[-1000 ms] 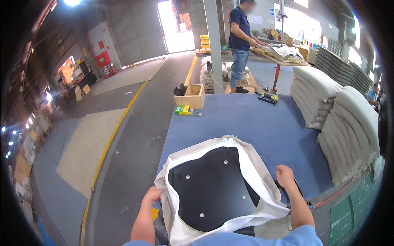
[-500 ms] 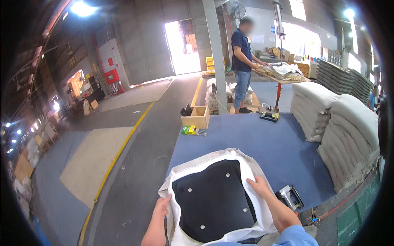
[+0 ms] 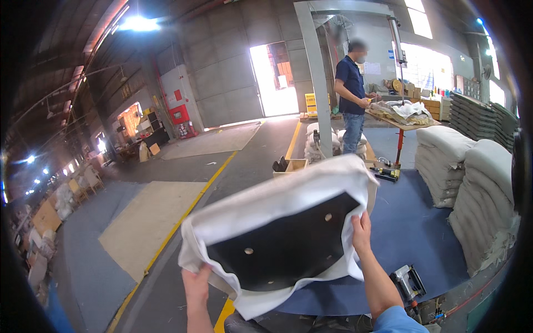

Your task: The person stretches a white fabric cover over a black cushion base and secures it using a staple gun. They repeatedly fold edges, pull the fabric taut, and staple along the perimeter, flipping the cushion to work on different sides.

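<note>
A seat cushion (image 3: 283,244) is lifted and tilted above the blue-topped table, its black underside panel with several round holes turned toward me. White and pale grey fabric (image 3: 277,191) wraps its sides and folds loosely over the panel's edge. At the lower left corner my left hand (image 3: 196,280) is closed on the fabric edge. On the right side my right hand (image 3: 361,233) grips the cushion, thumb over the fabric rim. A staple gun (image 3: 408,284) lies on the table to the right of my right forearm.
Stacks of pale covers (image 3: 483,194) stand along the blue table's (image 3: 411,222) right side. Another nail gun (image 3: 387,173) and a wooden box (image 3: 290,166), partly hidden, are at the far edge. Beyond, a co-worker (image 3: 351,94) stands beside a bench (image 3: 405,119). A red hose (image 3: 466,297) runs at lower right.
The cushion has been raised off the table, and its far side has tipped up toward me. Both hands have kept hold of it. The head view has shifted, and the co-worker's arms have moved.
</note>
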`<state>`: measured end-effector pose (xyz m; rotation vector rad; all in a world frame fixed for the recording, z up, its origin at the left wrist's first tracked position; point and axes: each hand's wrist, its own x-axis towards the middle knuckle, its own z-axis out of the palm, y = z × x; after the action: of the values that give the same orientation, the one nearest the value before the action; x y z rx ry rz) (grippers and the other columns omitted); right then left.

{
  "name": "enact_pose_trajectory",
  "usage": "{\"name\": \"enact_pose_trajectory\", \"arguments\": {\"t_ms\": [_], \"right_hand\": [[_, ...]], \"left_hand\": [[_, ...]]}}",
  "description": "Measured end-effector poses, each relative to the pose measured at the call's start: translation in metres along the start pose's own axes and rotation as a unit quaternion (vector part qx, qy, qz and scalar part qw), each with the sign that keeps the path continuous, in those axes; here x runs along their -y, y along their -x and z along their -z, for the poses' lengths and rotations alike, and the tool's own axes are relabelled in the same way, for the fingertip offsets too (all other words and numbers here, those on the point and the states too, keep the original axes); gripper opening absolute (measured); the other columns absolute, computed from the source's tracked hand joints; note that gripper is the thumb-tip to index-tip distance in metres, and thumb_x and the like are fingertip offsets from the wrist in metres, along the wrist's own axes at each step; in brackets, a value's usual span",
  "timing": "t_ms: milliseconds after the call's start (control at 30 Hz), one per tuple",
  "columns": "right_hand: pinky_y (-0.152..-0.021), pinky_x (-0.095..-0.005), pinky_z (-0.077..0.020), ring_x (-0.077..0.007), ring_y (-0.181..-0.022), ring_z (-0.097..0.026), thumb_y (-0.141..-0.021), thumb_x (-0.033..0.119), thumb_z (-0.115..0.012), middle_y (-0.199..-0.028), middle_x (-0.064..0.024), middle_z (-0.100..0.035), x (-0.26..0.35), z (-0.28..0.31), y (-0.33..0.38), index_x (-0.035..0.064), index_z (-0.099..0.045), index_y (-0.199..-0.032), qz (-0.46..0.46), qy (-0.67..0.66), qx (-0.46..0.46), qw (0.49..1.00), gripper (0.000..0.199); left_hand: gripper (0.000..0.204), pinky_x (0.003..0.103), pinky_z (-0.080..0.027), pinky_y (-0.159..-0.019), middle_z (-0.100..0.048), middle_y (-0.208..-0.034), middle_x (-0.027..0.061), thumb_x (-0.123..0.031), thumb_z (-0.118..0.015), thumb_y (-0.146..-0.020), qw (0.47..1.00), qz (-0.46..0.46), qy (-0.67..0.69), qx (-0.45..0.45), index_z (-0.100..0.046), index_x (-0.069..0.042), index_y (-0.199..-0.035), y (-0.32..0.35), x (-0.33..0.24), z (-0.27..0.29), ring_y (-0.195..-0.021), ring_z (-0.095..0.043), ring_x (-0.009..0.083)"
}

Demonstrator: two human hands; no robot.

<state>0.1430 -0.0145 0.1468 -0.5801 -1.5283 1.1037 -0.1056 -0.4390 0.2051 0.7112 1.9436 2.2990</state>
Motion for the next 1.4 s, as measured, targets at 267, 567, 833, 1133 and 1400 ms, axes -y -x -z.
{"name": "enact_pose_trajectory", "arguments": {"t_ms": [267, 567, 833, 1133, 1400], "right_hand": [[-0.110, -0.0380, -0.0431, -0.0280, -0.125, -0.061, -0.104, 0.024, -0.053, -0.133, -0.0146, -0.068, -0.061, -0.018, 0.020, -0.0017, -0.058, -0.146, 0.003, -0.015, -0.050, 0.999, 0.049], [-0.108, -0.0389, -0.0450, -0.0275, -0.122, -0.062, -0.104, 0.025, -0.060, -0.124, -0.0141, -0.068, -0.031, -0.025, 0.006, -0.0002, -0.058, -0.144, -0.027, -0.008, -0.036, 0.999, 0.047], [-0.081, -0.0252, -0.0562, -0.0098, -0.092, -0.067, -0.103, 0.005, -0.069, -0.106, -0.0034, -0.070, 0.100, -0.072, 0.062, 0.0014, -0.065, -0.137, -0.012, -0.231, 0.101, 0.968, 0.034], [-0.058, -0.0325, -0.0598, -0.0209, -0.067, -0.074, -0.109, 0.035, -0.064, -0.091, -0.0105, -0.075, 0.161, -0.115, 0.014, 0.0005, -0.064, -0.119, -0.284, -0.453, 0.286, 0.795, 0.036], [-0.050, -0.0325, -0.0540, -0.0206, -0.055, -0.066, -0.113, 0.055, -0.048, -0.073, -0.0084, -0.070, 0.184, -0.122, -0.010, 0.0010, -0.065, -0.102, -0.353, -0.323, 0.299, 0.825, 0.057]], "left_hand": [[0.107, 0.040, -0.046, -0.115, -0.052, -0.154, 0.0098, 0.011, -0.085, -0.069, 0.992, 0.026, -0.004, 0.124, -0.040, -0.013, -0.164, 0.013, -0.052, 0.002, -0.141, -0.052, 0.0240], [0.098, 0.055, -0.037, -0.121, -0.048, -0.157, 0.0233, -0.033, -0.088, -0.081, 0.723, -0.347, -0.557, 0.213, -0.040, -0.007, -0.163, -0.023, -0.162, -0.130, -0.145, -0.047, 0.0425], [0.077, 0.051, -0.047, -0.109, -0.065, -0.137, 0.0178, -0.034, -0.082, -0.091, 0.715, -0.270, -0.603, 0.229, -0.050, -0.008, -0.155, -0.071, -0.121, -0.143, -0.128, -0.062, 0.0373], [0.081, 0.051, -0.047, -0.101, -0.067, -0.120, 0.0158, -0.042, -0.086, -0.085, 0.699, -0.302, -0.600, 0.247, -0.053, -0.015, -0.154, -0.066, -0.133, -0.170, -0.114, -0.068, 0.0363], [0.080, 0.050, -0.049, -0.097, -0.064, -0.112, 0.0165, -0.037, -0.090, -0.079, 0.687, -0.335, -0.606, 0.221, -0.057, -0.017, -0.150, -0.062, -0.127, -0.175, -0.105, -0.067, 0.0371]]}}
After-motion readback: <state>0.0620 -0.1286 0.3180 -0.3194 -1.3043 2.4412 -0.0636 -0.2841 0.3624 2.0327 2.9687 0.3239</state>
